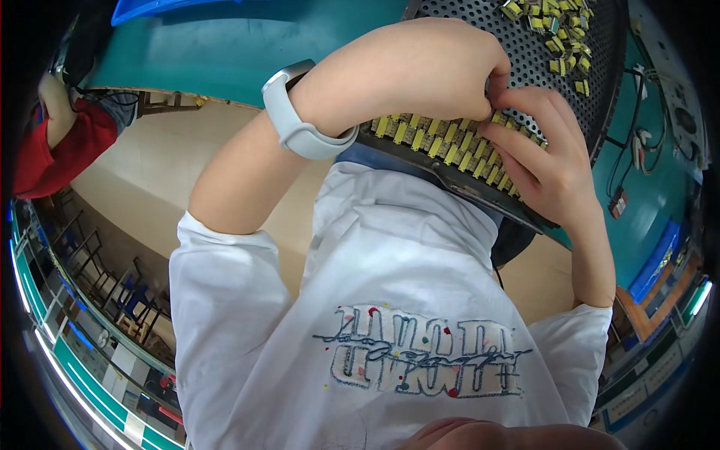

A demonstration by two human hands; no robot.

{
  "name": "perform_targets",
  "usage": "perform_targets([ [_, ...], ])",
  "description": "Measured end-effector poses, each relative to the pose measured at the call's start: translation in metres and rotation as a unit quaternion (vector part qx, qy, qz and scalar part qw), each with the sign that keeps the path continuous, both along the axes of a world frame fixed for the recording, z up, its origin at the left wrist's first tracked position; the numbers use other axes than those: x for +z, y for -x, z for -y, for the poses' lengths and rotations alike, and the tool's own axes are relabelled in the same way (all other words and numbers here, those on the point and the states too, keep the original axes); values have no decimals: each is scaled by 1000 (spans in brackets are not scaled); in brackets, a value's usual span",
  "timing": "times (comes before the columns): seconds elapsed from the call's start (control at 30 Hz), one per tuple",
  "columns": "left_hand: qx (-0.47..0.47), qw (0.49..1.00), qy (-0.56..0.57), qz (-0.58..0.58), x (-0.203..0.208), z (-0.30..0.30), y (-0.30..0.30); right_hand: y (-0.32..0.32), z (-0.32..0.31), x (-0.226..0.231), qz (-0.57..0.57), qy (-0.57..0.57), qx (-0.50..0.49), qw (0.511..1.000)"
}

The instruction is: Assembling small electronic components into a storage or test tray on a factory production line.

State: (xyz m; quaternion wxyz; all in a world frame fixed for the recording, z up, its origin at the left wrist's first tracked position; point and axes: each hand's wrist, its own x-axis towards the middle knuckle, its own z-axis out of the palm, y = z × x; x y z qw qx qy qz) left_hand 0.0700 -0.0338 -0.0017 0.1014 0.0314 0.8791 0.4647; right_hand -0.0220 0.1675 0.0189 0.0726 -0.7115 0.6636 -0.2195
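- a patch of the worker's own bare skin [480, 436] crosses the lower edge, closest of all, with the white t-shirt [405, 262], its chest lettering dotted with coloured spots, just beyond it.
- the left hand [450, 67], a pale-strapped watch [289, 112] at its wrist, arches over the tray with its fingers bent downward; the tips are mostly hidden, and from here i cannot tell whether they grip anything.
- the right hand [551, 146] meets it from the other side, partly curled, thumb and forefinger bent toward the left hand's fingertips; whether a part sits between them cannot be made out.
- beneath both hands, small yellow-and-brown parts [442, 146] stand packed in slanting rows along the near end of a dark perforated tray [461, 15], some of them covered by the right hand.
- a loose heap of yellow parts [555, 34] lies scattered at the tray's far end, well apart from the rows.
- the tray lies across the edge of a green table [202, 60], its near end close to the worker's waist.
- to the right, cables [641, 146] trail over the green surface, near a blue bin [656, 262].
- at far left, a co-worker's red sleeve [71, 154] shows beside the table.
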Motion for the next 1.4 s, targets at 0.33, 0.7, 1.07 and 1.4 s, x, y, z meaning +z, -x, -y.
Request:
perform_targets([
  [0.33,5,1000,7,1,1,0,-1,-1,4,0,-35,5,14,999],
  [0.7,2,1000,9,10,4,-4,-2,1,1,-4,-33,30,20,999],
  [1.07,-8,1000,-19,7,4,7,0,1,10,-1,-44,39,24,998],
  [1.4,-25,997,-56,52,12,-1,5,-18,-6,38,-42,111,-68,991],
])
